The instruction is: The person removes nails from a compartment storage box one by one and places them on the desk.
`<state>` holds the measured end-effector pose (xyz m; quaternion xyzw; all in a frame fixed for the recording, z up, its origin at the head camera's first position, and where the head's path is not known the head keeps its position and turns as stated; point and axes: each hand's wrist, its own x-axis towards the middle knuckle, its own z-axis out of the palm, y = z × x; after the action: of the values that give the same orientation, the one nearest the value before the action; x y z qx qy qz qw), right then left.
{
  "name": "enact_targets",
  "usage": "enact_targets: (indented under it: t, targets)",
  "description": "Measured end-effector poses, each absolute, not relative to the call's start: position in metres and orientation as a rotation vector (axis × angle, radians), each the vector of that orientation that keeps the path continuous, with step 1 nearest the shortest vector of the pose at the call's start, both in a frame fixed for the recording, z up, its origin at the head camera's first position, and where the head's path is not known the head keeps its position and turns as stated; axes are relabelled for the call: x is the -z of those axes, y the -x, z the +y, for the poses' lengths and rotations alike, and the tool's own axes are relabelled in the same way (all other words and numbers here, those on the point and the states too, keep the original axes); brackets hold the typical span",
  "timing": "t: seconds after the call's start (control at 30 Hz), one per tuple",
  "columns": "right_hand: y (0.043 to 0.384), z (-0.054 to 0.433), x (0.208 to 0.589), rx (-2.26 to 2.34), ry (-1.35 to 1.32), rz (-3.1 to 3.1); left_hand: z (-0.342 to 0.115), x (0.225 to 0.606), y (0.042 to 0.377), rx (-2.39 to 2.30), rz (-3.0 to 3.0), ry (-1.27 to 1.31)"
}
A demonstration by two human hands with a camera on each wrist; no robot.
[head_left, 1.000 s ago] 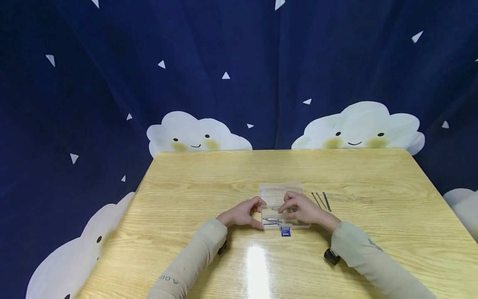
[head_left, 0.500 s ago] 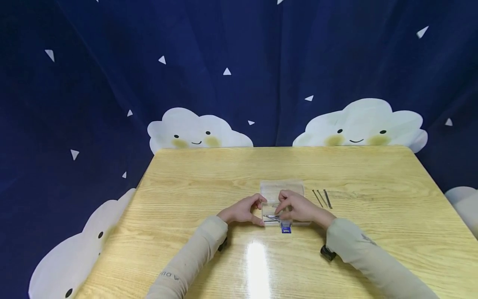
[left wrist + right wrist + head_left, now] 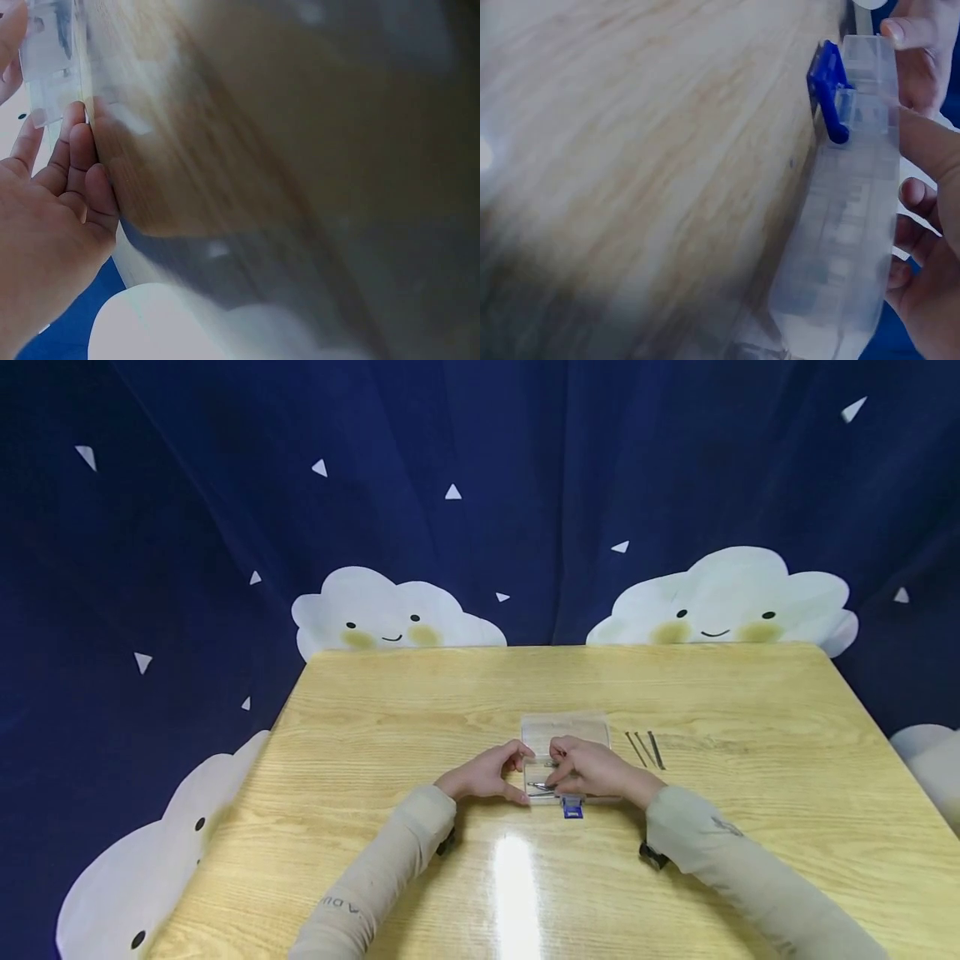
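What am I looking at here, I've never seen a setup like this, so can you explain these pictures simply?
No machine here, just a person's left hand and right hand, both bare. The wide pictures come from a camera on the person's head, looking forward and down. The two close-ups come from cameras worn on the wrists, one per hand. On the wooden table sits a clear plastic box, its lid open, with a blue latch at the near edge. Slim metal pieces lie inside. Three dark, nail-like pieces lie on the table to the right of the box. The left hand holds the box's left end. The right hand reaches in with its fingers; whether it grips a piece is hidden.
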<state>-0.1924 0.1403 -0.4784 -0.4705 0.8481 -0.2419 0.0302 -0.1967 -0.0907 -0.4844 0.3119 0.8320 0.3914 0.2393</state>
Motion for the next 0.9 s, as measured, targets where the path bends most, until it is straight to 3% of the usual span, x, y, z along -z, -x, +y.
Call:
enact_targets:
  t: [0.3, 0.9]
  targets:
    - [0.193, 0.132, 0.477, 0.542, 1.552, 2.666, -0.091, 0.485, 0.197, -1.080, 2.285, -0.885]
    - [0.190, 0.128, 0.483, 0.597, 1.587, 2.727, -0.090, 0.484, 0.197, -1.055, 2.313, -0.887]
